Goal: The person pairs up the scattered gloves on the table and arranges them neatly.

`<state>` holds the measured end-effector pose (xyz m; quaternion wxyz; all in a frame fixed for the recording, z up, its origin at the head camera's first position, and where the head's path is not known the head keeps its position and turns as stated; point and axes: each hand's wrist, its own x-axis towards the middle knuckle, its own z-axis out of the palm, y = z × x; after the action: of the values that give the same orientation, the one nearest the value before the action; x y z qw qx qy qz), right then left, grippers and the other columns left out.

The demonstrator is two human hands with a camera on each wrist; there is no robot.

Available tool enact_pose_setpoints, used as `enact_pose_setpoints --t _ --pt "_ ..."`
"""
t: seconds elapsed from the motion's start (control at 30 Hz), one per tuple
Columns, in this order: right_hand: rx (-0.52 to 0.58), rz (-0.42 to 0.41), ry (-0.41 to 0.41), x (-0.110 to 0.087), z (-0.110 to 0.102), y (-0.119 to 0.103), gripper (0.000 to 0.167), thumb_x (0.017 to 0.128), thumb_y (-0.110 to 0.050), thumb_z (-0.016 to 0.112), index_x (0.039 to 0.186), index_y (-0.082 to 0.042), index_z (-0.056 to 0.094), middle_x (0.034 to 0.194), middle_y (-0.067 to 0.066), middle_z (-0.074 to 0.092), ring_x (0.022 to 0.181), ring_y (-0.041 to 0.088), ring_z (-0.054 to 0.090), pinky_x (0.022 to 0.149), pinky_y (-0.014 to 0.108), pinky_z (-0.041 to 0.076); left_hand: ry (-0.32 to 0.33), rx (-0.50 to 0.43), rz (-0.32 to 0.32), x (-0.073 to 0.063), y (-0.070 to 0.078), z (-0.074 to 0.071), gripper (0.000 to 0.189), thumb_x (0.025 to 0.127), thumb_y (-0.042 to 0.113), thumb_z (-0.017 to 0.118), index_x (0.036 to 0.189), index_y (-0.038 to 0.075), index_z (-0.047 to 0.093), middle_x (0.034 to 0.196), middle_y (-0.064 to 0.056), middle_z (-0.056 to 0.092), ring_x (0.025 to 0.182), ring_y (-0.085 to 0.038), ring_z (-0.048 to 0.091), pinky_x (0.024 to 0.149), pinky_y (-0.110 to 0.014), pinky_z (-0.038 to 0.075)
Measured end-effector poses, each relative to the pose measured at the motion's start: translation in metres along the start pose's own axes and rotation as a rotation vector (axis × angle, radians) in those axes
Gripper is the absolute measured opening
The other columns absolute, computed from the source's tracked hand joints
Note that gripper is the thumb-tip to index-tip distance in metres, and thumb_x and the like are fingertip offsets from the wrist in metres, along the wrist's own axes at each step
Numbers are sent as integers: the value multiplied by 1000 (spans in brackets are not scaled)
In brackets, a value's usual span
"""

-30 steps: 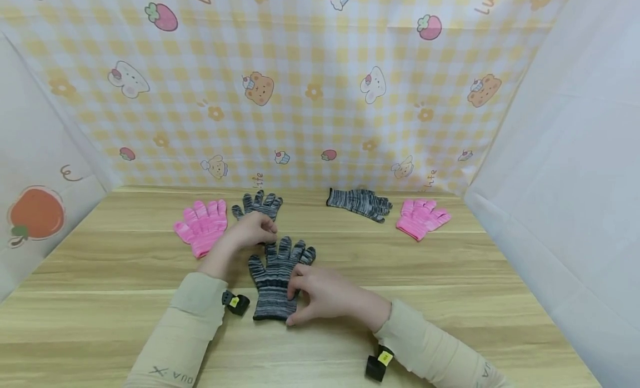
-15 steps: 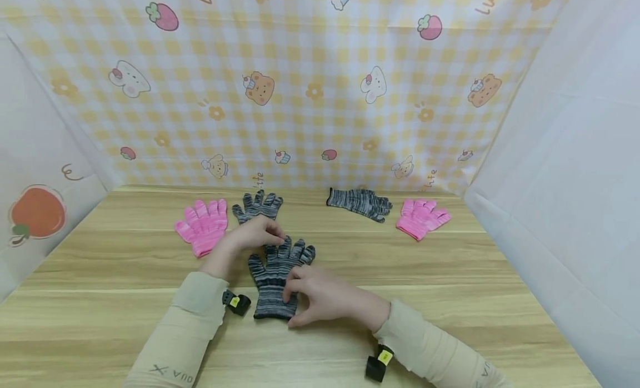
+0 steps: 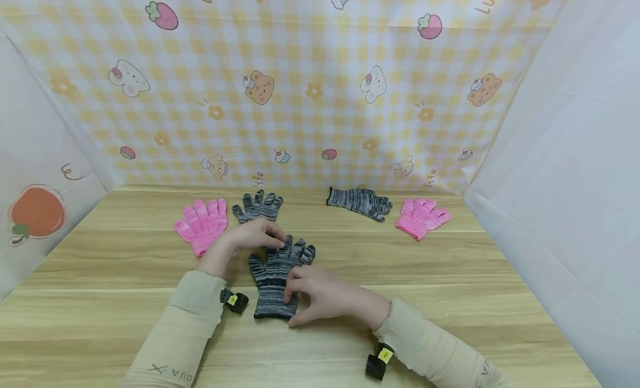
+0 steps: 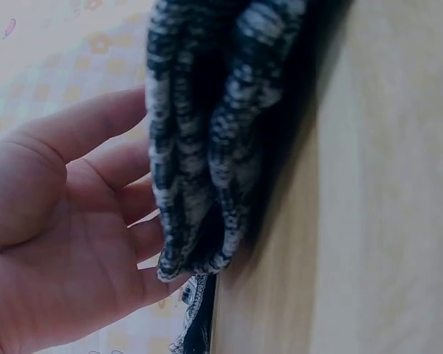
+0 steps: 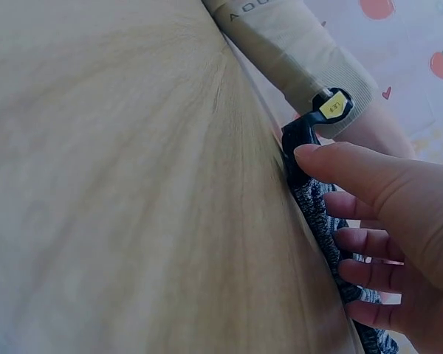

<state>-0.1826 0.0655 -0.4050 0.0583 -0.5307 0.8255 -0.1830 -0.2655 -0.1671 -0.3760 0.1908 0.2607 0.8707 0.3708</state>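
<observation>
A grey-and-black striped knit glove [image 3: 277, 285] lies flat on the table, fingers pointing away from me. At its upper end my left hand [image 3: 255, 232] pinches at a glove fingertip with thumb and index finger; in the left wrist view the glove's fingers [image 4: 199, 147] partly hide my fingertips. My right hand [image 3: 327, 296] rests along the glove's right side. Its fingertips touch the knit and its thumb lies by the dark cuff edge, apart from the fingers, as the right wrist view also shows over the glove [image 5: 321, 214].
Behind my left hand lies a second grey-black glove [image 3: 257, 204], partly covered, beside a pink glove [image 3: 202, 224]. Farther right lie another grey-black glove [image 3: 357, 203] and a pink glove [image 3: 422, 217]. A checked cloth [image 3: 320, 115] hangs at the table's back edge.
My left hand has moved slightly right and nearer, onto the glove's fingertips. The right hand has barely shifted, and the other gloves stay put.
</observation>
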Motion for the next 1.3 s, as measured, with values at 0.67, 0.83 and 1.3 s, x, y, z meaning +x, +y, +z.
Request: enact_pose_setpoints --t 0.67,0.83,1.3 --pt "16 -4 -12 1 0 2 32 80 -44 76 99 -22 66 107 -10 50 85 3 42 73 14 36 -42 144 -12 -3 7 2 35 91 17 65 121 -1 63 133 -16 49 125 -37 41 103 -52 34" --pt "28 0 -14 0 -1 1 32 80 -45 76 99 -22 66 107 -10 50 85 3 43 72 14 36 16 88 6 -4 10 3 30 93 15 63 118 -2 65 132 -16 48 119 -35 47 98 -49 40" --pt "39 4 -24 0 0 2 30 82 -44 74 100 -22 65 109 -9 50 90 3 44 77 15 37 -166 118 45 -1 18 10 33 95 23 60 125 11 65 137 -12 47 127 -33 39 94 -45 44"
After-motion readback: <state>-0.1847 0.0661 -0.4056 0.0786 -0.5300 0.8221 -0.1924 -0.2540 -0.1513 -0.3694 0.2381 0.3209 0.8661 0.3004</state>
